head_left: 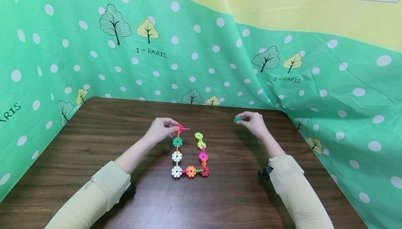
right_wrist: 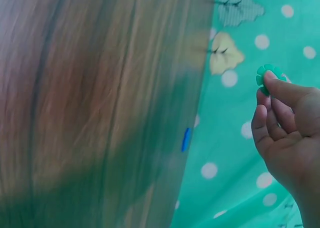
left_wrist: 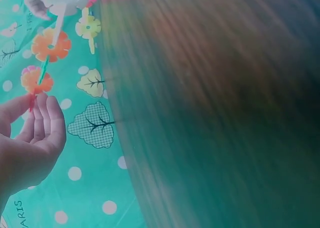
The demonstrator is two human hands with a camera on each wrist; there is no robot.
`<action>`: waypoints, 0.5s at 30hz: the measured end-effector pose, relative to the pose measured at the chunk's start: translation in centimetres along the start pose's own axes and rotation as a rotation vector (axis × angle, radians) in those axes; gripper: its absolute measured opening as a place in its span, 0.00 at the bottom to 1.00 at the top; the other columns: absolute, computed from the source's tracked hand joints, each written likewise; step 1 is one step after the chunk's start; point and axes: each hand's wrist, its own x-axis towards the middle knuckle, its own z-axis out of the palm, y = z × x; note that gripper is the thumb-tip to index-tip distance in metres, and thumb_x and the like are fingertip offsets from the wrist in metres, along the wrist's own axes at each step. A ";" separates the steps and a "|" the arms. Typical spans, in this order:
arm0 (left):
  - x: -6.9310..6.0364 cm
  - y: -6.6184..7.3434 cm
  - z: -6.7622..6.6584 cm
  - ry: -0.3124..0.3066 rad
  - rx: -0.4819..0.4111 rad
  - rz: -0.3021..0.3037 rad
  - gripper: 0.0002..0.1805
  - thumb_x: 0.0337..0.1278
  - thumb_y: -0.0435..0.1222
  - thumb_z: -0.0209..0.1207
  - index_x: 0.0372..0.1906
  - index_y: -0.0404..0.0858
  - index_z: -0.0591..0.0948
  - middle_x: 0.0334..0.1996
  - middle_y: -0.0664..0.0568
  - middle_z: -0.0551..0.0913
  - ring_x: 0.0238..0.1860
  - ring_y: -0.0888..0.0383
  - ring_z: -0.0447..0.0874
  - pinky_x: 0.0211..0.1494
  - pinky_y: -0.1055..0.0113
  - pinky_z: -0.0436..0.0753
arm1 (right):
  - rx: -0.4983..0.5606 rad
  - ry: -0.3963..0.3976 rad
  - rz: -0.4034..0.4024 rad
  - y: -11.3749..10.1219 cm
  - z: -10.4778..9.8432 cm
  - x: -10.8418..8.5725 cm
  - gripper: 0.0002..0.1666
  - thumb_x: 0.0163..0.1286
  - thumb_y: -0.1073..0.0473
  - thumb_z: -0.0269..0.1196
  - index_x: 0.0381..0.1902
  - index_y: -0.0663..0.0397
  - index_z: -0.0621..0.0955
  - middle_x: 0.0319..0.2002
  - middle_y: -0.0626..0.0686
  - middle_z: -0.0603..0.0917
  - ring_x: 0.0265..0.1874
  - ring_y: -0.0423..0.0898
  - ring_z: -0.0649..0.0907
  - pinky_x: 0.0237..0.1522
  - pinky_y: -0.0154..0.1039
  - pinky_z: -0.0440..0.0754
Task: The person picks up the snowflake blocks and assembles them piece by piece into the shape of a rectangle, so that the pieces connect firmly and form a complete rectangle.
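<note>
A U-shaped chain of interlocking snowflake discs lies in the middle of the head view, with white discs (head_left: 177, 171) at its lower left corner and a dark red disc (head_left: 205, 171) at its lower right. Its right side ends in yellow-green discs (head_left: 199, 136). My left hand (head_left: 161, 130) pinches a red disc (head_left: 179, 128) at the top of the left side, from which a pink disc (head_left: 186, 128) sticks out edge-on. Apart from the chain, to the right, my right hand (head_left: 255, 123) pinches a loose green disc (head_left: 238, 120) between thumb and fingers, also seen in the right wrist view.
The dark brown wooden table (head_left: 150, 204) carries the chain. A green and yellow printed curtain (head_left: 194, 65) hangs behind it and along its sides. Near the table's edge in the right wrist view shows a small blue sliver (right_wrist: 185, 139).
</note>
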 end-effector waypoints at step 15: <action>0.1 0.0 0.3 0.017 -0.023 -0.014 0.09 0.55 0.32 0.63 0.41 0.32 0.83 0.34 0.43 0.86 0.36 0.42 0.84 0.40 0.58 0.84 | 0.092 0.033 -0.076 -5.3 1.2 0.0 0.07 0.59 0.59 0.68 0.37 0.51 0.85 0.31 0.49 0.87 0.30 0.41 0.84 0.32 0.33 0.80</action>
